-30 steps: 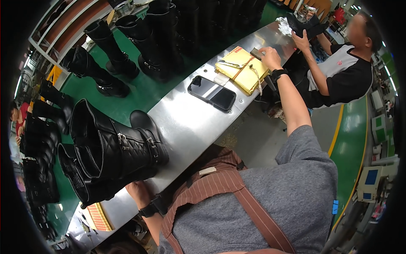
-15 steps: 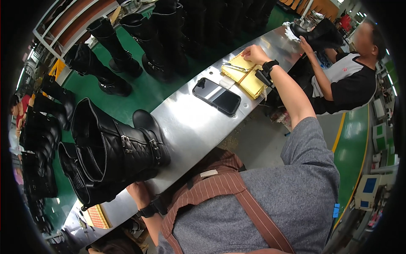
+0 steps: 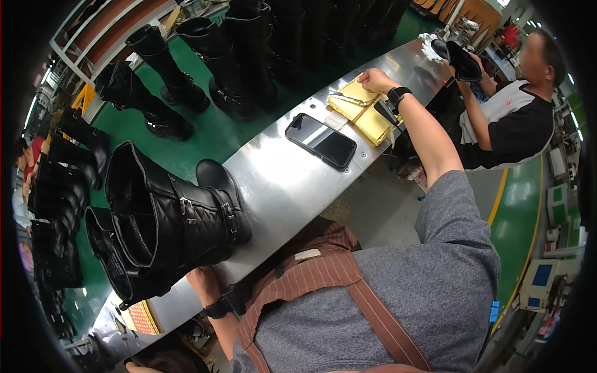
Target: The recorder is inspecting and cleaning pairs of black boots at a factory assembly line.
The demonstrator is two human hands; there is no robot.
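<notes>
My right hand [image 3: 377, 81] is at the far edge of a stack of yellow sheets [image 3: 374, 126], its fingers pinched together. Whatever they hold, if anything, is too small to make out. A slim metal tool [image 3: 348, 98] lies on the stack, which has a brown band across it. Two black quilted boots with buckled straps [image 3: 177, 208] stand close together on the metal bench [image 3: 273, 186] at the left. My left hand [image 3: 204, 283] is low beside these boots, its fingers hidden behind them. A black phone [image 3: 320, 140] rests on the bench between the boots and the stack.
A co-worker [image 3: 507, 124] at the bench's far right holds a black boot [image 3: 463, 62]. Several more black boots [image 3: 171, 78] stand beyond the bench over the green floor. A red-and-yellow patterned sheet [image 3: 144, 318] lies at the bench's lower left end.
My right hand has shifted very slightly right over the yellow stack, still pinched. The co-worker has turned the boot and brought the other hand to it. My left hand stays put.
</notes>
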